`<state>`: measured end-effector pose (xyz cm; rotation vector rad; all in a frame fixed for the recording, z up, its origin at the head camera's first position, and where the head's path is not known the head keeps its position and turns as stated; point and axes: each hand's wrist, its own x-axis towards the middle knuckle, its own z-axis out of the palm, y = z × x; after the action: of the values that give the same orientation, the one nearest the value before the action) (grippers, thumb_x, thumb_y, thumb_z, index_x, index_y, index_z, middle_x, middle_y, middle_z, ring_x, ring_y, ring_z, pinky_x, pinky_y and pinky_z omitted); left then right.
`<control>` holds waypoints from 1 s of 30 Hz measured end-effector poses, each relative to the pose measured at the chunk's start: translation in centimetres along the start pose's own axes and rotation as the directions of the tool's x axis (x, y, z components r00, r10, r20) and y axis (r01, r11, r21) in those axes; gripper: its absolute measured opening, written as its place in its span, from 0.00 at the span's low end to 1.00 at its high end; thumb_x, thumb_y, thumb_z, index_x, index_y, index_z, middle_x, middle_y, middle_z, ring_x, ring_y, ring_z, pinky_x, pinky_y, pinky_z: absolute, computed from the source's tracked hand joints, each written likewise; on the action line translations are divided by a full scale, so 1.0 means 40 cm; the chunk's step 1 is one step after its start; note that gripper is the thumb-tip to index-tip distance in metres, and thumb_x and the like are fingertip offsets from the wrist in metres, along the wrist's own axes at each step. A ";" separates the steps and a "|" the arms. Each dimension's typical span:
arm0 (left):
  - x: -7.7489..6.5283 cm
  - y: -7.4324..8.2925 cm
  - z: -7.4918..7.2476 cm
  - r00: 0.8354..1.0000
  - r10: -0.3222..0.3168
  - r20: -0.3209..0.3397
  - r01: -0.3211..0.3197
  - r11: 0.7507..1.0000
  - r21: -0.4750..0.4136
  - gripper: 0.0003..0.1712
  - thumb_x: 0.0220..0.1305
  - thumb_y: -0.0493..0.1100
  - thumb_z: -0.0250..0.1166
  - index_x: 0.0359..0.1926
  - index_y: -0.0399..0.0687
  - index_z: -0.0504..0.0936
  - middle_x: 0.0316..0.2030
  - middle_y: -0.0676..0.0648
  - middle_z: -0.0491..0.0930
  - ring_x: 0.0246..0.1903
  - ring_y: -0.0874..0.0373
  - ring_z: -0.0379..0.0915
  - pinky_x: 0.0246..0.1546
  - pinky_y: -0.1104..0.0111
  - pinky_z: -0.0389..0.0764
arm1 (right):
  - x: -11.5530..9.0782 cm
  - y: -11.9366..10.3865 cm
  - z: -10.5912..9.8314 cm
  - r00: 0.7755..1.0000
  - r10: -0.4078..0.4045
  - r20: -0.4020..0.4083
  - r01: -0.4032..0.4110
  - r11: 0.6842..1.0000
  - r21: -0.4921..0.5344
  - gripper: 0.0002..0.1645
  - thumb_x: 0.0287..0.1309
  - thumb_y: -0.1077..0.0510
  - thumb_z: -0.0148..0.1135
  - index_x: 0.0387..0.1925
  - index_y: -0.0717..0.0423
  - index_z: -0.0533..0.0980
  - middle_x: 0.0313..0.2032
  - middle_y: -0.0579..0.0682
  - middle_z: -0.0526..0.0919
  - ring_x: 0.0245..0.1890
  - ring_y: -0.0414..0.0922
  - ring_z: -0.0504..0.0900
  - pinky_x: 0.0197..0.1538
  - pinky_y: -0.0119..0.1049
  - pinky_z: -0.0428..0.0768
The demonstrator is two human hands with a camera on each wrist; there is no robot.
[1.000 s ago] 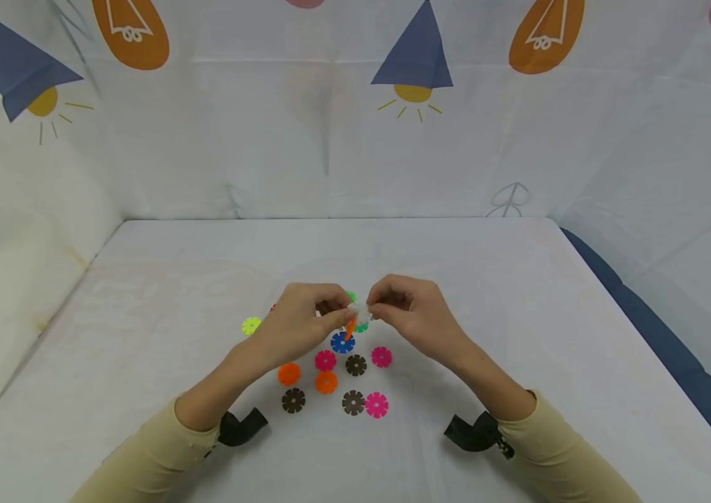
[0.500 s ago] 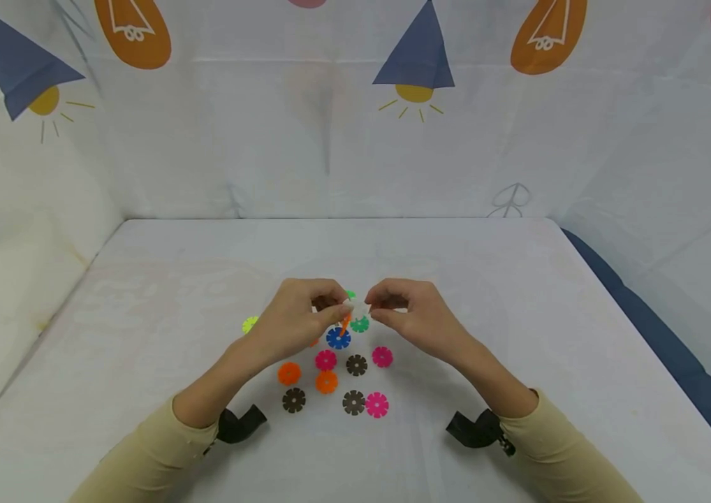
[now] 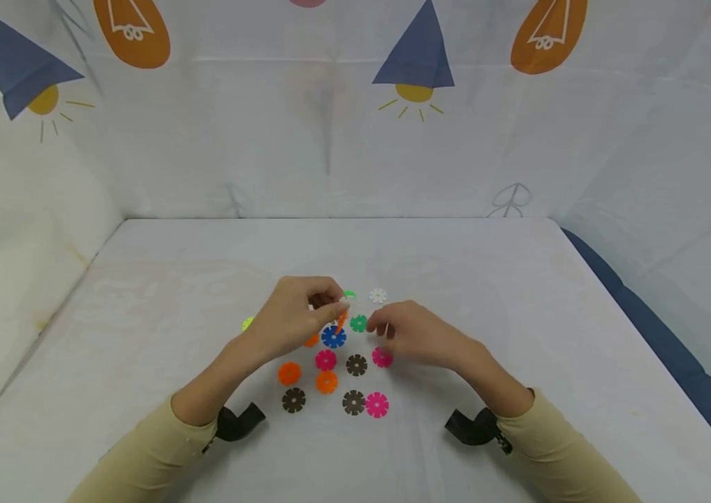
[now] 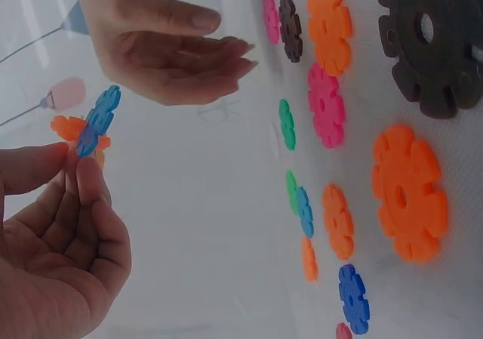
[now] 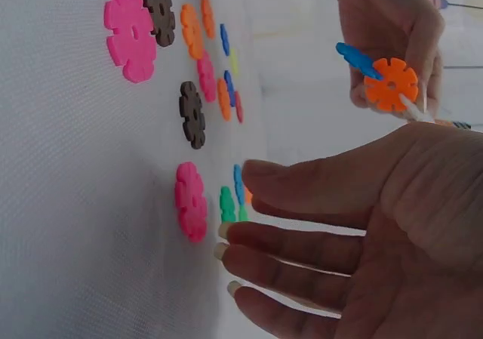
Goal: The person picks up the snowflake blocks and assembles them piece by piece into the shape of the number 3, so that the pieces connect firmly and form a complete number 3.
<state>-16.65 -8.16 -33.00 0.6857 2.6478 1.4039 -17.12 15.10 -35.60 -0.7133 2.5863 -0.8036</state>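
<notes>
Many coloured discs point(image 3: 327, 382) on white table point(image 3: 204, 251) | left hand point(image 3: 295, 309) pinching joined discs point(image 5: 382, 87) | right hand point(image 3: 423, 337) released

White table point(image 3: 494, 279) is carrying, nearest: brown disc point(image 3: 294, 400) sitting left, second brown disc point(image 3: 353, 402) lying just beside pink disc point(image 3: 377, 404). Farther in: two orange discs point(image 3: 289, 374), second pink disc point(image 3: 325, 360), third brown disc point(image 3: 357, 365) lying scattered. Green disc point(image 3: 358, 323), white disc point(image 3: 378, 295), partly visible yellow disc point(image 3: 246, 323) are resting farther back. Left wrist view: blue disc point(image 4: 353, 299) lying too, more probably hiding.
</notes>
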 end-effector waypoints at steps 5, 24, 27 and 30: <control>0.001 -0.003 -0.001 1.000 -0.016 0.004 0.016 1.000 -0.013 0.05 0.66 0.46 0.66 0.31 0.57 0.84 0.25 0.55 0.81 0.29 0.57 0.78 0.27 0.66 0.79 | 0.000 0.005 0.015 0.996 0.019 0.086 -0.014 0.998 -0.062 0.21 0.49 0.61 0.75 0.47 0.51 0.82 0.37 0.45 0.81 0.40 0.42 0.76 0.44 0.37 0.79; 0.009 -0.013 0.005 1.000 -0.014 0.010 0.014 1.000 -0.017 0.05 0.66 0.45 0.66 0.32 0.54 0.83 0.25 0.54 0.81 0.28 0.57 0.78 0.27 0.66 0.79 | 0.014 0.004 0.051 0.997 0.035 0.070 -0.026 0.991 -0.132 0.15 0.49 0.63 0.75 0.38 0.50 0.79 0.33 0.43 0.77 0.36 0.40 0.74 0.39 0.34 0.78; 0.009 -0.014 0.006 1.000 -0.020 0.015 0.020 1.000 -0.020 0.05 0.66 0.45 0.66 0.31 0.54 0.83 0.25 0.54 0.81 0.28 0.57 0.77 0.27 0.66 0.79 | 0.015 0.005 0.050 0.997 0.036 0.071 -0.027 0.992 -0.120 0.15 0.49 0.63 0.75 0.37 0.49 0.79 0.33 0.44 0.77 0.36 0.41 0.74 0.39 0.34 0.78; 0.010 -0.016 0.006 1.000 -0.022 0.015 0.023 1.000 -0.022 0.05 0.66 0.46 0.66 0.31 0.54 0.83 0.25 0.54 0.80 0.28 0.57 0.77 0.27 0.66 0.79 | 0.016 0.004 0.049 0.997 0.039 0.067 -0.031 0.992 -0.118 0.15 0.49 0.63 0.75 0.37 0.50 0.79 0.32 0.44 0.77 0.36 0.41 0.74 0.39 0.34 0.78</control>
<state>-17.16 -8.14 -33.59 0.6595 2.6167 1.4140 -16.82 14.03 -37.34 -0.7133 2.5927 -0.6096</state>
